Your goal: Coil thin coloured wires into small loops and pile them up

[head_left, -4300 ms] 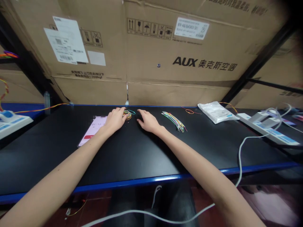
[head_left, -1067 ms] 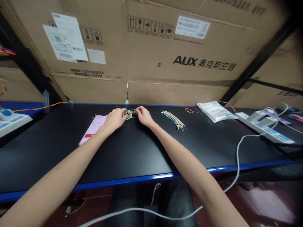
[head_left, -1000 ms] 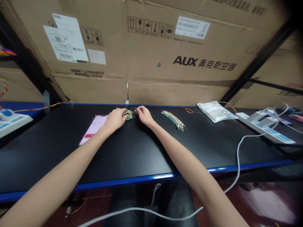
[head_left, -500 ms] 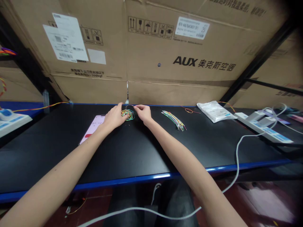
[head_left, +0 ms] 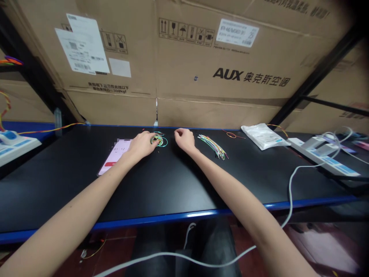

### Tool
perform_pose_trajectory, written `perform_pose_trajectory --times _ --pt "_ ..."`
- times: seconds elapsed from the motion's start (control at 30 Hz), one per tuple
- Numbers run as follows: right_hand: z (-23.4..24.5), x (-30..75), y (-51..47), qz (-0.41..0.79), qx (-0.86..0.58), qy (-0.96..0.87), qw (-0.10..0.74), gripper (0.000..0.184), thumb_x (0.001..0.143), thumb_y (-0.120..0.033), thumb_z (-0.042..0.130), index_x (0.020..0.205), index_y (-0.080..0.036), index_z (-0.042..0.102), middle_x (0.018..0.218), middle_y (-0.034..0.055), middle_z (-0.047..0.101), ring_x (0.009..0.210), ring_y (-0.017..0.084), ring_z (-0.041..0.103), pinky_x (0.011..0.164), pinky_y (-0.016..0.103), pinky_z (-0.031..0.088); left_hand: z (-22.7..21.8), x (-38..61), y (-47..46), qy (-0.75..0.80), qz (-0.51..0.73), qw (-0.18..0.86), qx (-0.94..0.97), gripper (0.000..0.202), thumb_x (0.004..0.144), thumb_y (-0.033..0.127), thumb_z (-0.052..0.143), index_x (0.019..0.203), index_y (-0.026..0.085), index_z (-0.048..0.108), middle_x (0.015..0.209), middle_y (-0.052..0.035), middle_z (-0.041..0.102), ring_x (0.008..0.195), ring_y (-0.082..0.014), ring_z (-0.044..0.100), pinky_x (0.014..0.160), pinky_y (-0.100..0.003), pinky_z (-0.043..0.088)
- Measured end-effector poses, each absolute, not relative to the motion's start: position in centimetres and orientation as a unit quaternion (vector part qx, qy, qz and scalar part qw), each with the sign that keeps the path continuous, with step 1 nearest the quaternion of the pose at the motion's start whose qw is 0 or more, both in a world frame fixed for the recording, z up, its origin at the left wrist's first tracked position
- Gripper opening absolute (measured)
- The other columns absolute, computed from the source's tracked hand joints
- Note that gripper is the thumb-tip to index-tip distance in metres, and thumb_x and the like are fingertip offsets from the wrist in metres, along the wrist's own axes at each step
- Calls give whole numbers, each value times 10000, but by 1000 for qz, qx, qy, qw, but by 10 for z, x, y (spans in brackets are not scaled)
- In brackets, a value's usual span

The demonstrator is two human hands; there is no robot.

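Observation:
A loose coil of thin green, yellow and other coloured wires (head_left: 162, 141) lies on the black tabletop. My left hand (head_left: 143, 143) is curled over the coil's left side, with the thumb on the strands. Just right of the coil, my right hand (head_left: 185, 139) hovers with its fingers closed in a pinch; whatever they hold, if anything, cannot be made out. Beyond that hand lies a straightened bundle of coloured wires (head_left: 213, 147), fanned slightly at its near end. A phone (head_left: 115, 156) with a timer on its screen is partly covered by my left forearm.
Large cardboard boxes (head_left: 184, 57) stand behind the black table (head_left: 155, 192). On the right are a white plastic packet (head_left: 263, 136), a power strip (head_left: 325, 157) with a white cable, and a thin orange wire loop (head_left: 231, 135). Another power strip (head_left: 19, 148) is at left.
My right hand has moved right, away from the coil, and the strand it was pinching no longer shows stretched between them. My left hand stays at the coil, its fingers now lower.

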State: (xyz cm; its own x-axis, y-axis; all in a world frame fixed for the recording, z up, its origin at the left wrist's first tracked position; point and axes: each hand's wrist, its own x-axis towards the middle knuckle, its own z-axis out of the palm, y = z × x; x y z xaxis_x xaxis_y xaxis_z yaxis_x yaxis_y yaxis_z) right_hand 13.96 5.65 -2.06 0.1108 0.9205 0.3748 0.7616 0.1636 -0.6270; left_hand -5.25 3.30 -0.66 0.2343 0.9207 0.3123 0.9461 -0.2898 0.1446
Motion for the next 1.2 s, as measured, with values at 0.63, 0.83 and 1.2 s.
perform_pose_trajectory --times 0.63,0.83,1.2 --pt "-16 287 42 36 -669 -697 255 241 865 -263 523 963 -174 725 1004 98 730 966 217 663 845 282 463 -9 -15 -6 -424 -231 51 -874 427 917 421 469 1199 127 596 1254 -142 589 1212 -261 505 1070 -397 367" --pt "-20 283 40 -19 -658 -720 219 212 827 -290 600 970 -192 722 1031 101 712 968 222 645 805 283 466 -18 -1 -34 -299 -140 -38 -943 514 913 496 473 1310 176 540 1413 -137 492 1313 -275 443 1083 -429 365" --pt "-22 275 40 -77 -677 -704 202 168 829 -232 570 876 -208 729 974 110 712 951 250 633 757 309 469 -22 0 -33 -300 -147 -47 -942 510 921 493 462 1313 176 541 1419 -153 484 1328 -297 432 1087 -463 367"
